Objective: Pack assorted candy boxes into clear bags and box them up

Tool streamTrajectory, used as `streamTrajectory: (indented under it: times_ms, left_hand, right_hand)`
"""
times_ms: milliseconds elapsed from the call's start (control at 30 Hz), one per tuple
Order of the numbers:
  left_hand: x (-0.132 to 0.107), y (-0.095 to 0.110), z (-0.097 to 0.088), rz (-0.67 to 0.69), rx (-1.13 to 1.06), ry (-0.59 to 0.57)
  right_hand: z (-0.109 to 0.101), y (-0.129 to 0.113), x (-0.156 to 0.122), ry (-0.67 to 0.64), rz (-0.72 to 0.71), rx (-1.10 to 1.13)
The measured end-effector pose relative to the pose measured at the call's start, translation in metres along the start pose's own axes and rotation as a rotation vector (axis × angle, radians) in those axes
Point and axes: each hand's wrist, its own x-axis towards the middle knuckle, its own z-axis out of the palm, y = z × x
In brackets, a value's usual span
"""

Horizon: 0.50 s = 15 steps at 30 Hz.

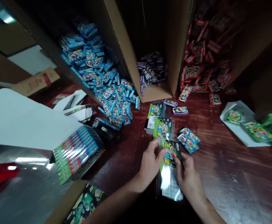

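Observation:
Near the table's front edge, my left hand [151, 158] and my right hand [189, 174] grip a clear plastic bag [171, 183] with a printed black and green header from its two sides. My left thumb lies on the print, and the right fingers close over the opposite edge. Just beyond it, two more such packs, a middle one [162, 127] and a far one [155, 113], overlap in a row. Several small blue candy boxes [188, 140] rest right of them. Two purple boxes [180, 110] lie farther back.
Cardboard bins stand at the back, holding blue boxes [100, 71], purple boxes [152, 70] and red boxes [201, 59]. Left is a display box [77, 152] packed with coloured rows, beside white card [28, 121]. Green packets [258, 132] sit on white paper [238, 107] at right.

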Motion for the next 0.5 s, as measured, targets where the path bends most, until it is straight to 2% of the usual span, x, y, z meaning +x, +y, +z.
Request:
streamTrajectory:
  times_ms: [33, 67, 133, 200, 267, 300, 367, 400, 433, 500]
  left_hand:
    - [0.015, -0.003, -0.015, 0.073, 0.085, 0.063]
    - [0.034, -0.006, -0.033, 0.129, 0.208, 0.174]
    - [0.080, -0.014, -0.072, 0.199, 0.503, 0.325]
    - [0.127, -0.018, -0.104, 0.185, 0.696, 0.353]
    - [0.158, -0.011, -0.116, 0.194, 0.785, 0.341]
    - [0.165, -0.003, -0.113, 0.220, 0.795, 0.362]
    - [0.160, 0.022, -0.088, 0.330, 0.762, 0.317]
    - [0.148, 0.036, -0.068, 0.403, 0.732, 0.238]
    - [0.133, 0.050, -0.044, 0.473, 0.706, 0.113]
    - [0.099, 0.072, 0.006, 0.566, 0.691, -0.158]
  right_hand:
    - [-0.007, -0.001, 0.003, -0.023, -0.019, -0.059]
    - [-0.017, -0.002, 0.008, -0.040, -0.046, -0.130]
    - [-0.045, -0.007, 0.021, -0.035, -0.138, -0.289]
    - [-0.077, -0.011, 0.040, -0.002, -0.287, -0.426]
    - [-0.108, -0.012, 0.064, -0.073, -0.457, -0.520]
    - [-0.121, -0.010, 0.076, -0.144, -0.519, -0.558]
    - [-0.143, -0.004, 0.101, -0.274, -0.571, -0.619]
    - [-0.153, 0.001, 0.113, -0.300, -0.545, -0.646]
    - [-0.162, 0.007, 0.125, -0.290, -0.486, -0.673]
    - [-0.179, 0.019, 0.149, -0.183, -0.312, -0.726]
